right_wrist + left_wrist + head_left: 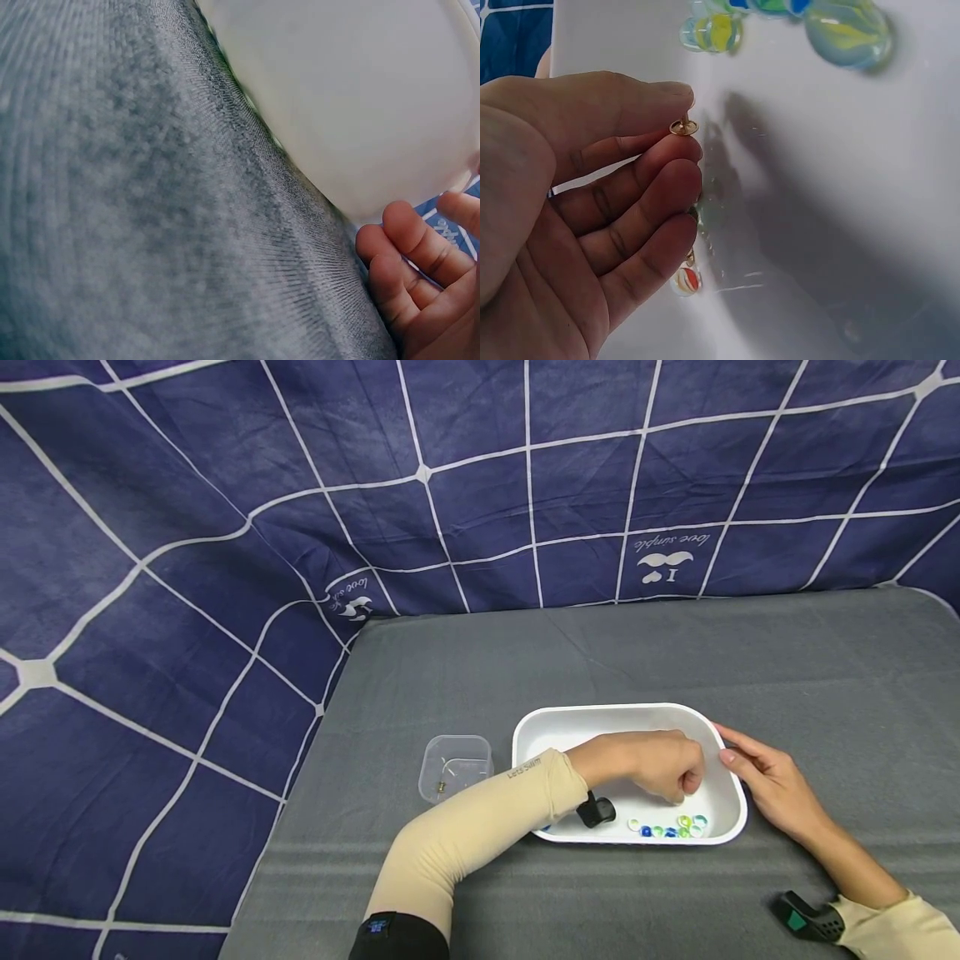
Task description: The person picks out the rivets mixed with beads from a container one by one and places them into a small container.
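Inside the white tray (600, 720), my left hand (667, 767) reaches in from the left. In the left wrist view its thumb and index finger pinch a small gold thumbtack (683, 128) with a round flat head. Just past the lower fingers lie a marble with red and white swirls (686, 280) and a small gold piece, mostly hidden. My right hand (780, 789) holds the tray at its right end, thumb on the rim and fingers against the outer wall. Several glass marbles (684, 821), blue, green and clear, lie along the tray's near side.
Left of the tray stands a clear plastic box (455, 743) with a small gold piece in it, partly behind the left forearm. Grey cloth (480, 668) covers the table. A blue gridded curtain (480, 510) hangs behind and to the left.
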Demonstrator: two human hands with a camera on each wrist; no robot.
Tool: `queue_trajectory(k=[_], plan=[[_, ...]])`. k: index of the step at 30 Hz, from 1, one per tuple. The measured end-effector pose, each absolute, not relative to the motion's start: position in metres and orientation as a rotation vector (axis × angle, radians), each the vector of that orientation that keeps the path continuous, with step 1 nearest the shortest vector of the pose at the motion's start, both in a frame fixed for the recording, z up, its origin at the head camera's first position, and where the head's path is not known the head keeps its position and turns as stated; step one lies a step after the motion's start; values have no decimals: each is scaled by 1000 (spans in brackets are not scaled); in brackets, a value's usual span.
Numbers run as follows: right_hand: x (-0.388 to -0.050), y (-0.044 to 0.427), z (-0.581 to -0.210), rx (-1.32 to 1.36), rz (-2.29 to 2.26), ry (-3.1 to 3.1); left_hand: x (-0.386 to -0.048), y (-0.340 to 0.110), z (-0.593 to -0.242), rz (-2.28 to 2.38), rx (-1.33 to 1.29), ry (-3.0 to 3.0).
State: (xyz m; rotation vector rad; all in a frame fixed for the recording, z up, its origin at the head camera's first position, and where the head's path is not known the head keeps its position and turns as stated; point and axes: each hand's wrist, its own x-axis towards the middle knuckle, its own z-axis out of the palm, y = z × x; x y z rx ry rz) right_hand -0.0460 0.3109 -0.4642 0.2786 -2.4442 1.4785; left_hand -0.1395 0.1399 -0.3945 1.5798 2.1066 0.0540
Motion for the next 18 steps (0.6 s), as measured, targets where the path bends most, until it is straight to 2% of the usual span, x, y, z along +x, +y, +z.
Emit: queue_trajectory(k=[18], plan=[[-45, 309, -464, 282, 1451, -2446, -144, 126, -384, 97, 1613, 2106]])
